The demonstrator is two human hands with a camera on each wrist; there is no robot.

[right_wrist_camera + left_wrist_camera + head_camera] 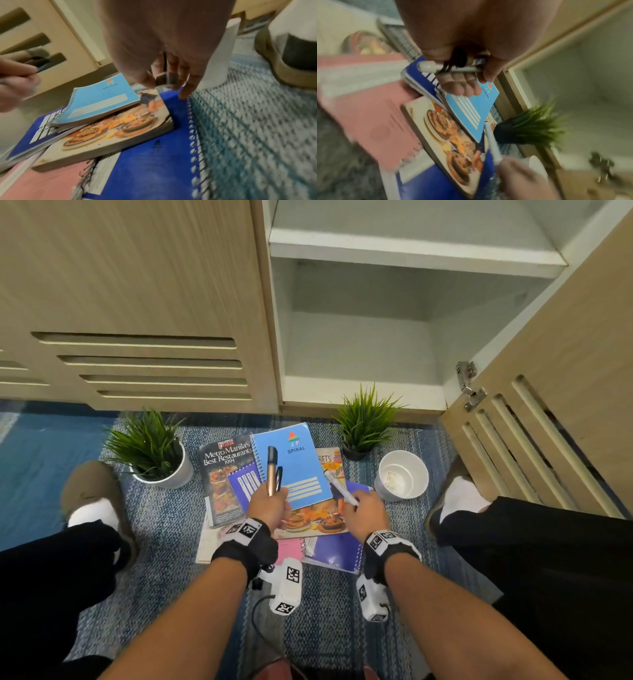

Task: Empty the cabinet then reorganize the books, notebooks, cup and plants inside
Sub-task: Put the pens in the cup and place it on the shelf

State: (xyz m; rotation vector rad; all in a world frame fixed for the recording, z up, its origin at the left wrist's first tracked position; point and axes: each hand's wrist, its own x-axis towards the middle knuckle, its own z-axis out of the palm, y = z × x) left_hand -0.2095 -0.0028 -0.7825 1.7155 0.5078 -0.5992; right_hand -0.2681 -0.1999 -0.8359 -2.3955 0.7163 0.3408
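Books and spiral notebooks lie piled on the rug, a light blue spiral notebook (294,463) on top, a recipe book (315,522) under it and a "Metro Manila's Best Restaurants" book (222,474) at the left. My left hand (269,505) grips several pens (273,470) above the pile. My right hand (364,513) holds a white pen (340,487). Two potted plants stand on the rug, one in a white pot (150,450) and one in a dark pot (364,422). A white cup (402,474) sits to the right. The open cabinet (359,347) holds nothing on its shelves.
The open cabinet door (548,419) stands at the right, close to my right foot (459,498). My left foot (92,498) rests left of the white pot. A closed slatted door (137,337) fills the left. The blue woven rug (164,525) covers the floor.
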